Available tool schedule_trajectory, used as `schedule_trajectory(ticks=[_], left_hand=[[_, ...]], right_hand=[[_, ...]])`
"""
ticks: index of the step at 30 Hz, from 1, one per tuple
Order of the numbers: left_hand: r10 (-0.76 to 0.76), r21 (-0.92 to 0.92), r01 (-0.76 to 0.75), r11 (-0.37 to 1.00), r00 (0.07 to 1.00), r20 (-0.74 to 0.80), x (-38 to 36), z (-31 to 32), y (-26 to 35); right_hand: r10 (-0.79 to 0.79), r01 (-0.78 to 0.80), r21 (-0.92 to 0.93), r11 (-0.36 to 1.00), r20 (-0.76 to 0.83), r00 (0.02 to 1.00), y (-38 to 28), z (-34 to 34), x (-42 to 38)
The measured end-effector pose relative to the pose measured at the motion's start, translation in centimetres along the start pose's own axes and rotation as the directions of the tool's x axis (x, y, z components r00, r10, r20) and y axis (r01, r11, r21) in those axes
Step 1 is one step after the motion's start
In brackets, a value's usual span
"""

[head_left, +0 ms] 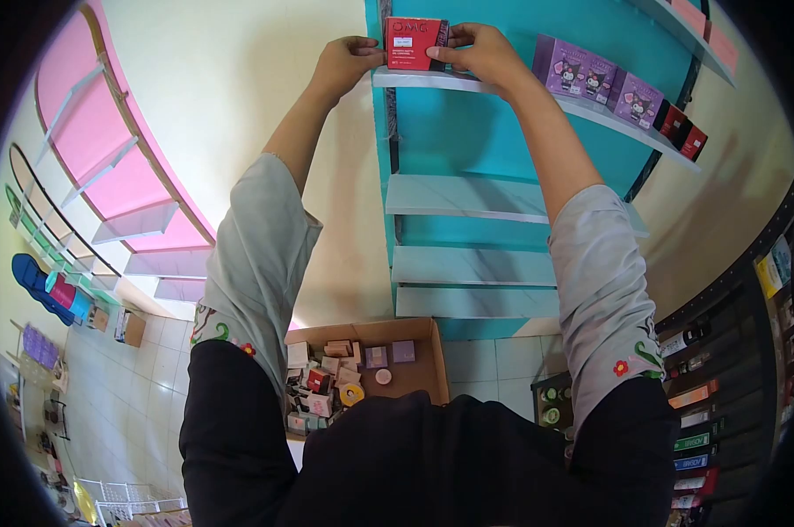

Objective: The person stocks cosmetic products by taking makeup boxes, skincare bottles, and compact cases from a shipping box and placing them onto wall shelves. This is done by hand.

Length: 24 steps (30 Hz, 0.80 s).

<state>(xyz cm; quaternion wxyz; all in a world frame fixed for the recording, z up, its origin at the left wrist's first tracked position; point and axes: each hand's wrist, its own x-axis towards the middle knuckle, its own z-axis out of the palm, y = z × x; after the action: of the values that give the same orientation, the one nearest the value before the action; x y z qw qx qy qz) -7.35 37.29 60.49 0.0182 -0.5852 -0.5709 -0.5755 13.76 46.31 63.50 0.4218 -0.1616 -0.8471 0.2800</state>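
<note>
A red box (pixel 410 53) with a white price sticker stands upright at the left end of the top shelf (pixel 454 81). My right hand (pixel 485 54) grips its right side, thumb on the front face and fingers behind. At the box's left edge is my left hand (pixel 351 63), its fingers bent and pressed together against that side. Further right on the same shelf stand purple boxes (pixel 581 72) with a cartoon figure and small dark red boxes (pixel 691 140).
Lower white shelves (pixel 467 195) sit against the turquoise wall. Below, a cardboard carton (pixel 432 351) holds many small boxes. A dark product rack (pixel 770 334) stands at the right, and pink-backed shelves (pixel 138 224) line the left wall.
</note>
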Motion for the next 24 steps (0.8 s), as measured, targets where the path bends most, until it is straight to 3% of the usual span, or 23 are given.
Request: schedule_trajectory(ticks=[13, 16, 19, 24], left_hand=[[0.094, -0.006, -0.095, 0.995, 0.993, -0.064, 0.3, 0.6, -1.2], [0.083, 0.068, -0.081, 0.994, 0.996, -0.024, 0.1, 0.7, 0.2], [0.077, 0.029, -0.075, 0.997, 0.993, -0.095, 0.5, 1.2, -0.2], [0.043, 0.053, -0.039, 0.998, 0.996, -0.078, 0.2, 1.1, 0.3]], right_hand=[[0.090, -0.089, 0.132, 0.987, 0.001, 0.996, -0.5, -0.3, -0.5], [0.111, -0.110, 0.135, 0.985, 0.000, 0.994, -0.8, -0.3, -0.7], [0.114, -0.112, 0.125, 0.986, -0.011, 0.993, -1.0, -0.2, -0.8], [0.117, -0.115, 0.125, 0.985, -0.006, 0.993, -0.7, -0.1, -0.5]])
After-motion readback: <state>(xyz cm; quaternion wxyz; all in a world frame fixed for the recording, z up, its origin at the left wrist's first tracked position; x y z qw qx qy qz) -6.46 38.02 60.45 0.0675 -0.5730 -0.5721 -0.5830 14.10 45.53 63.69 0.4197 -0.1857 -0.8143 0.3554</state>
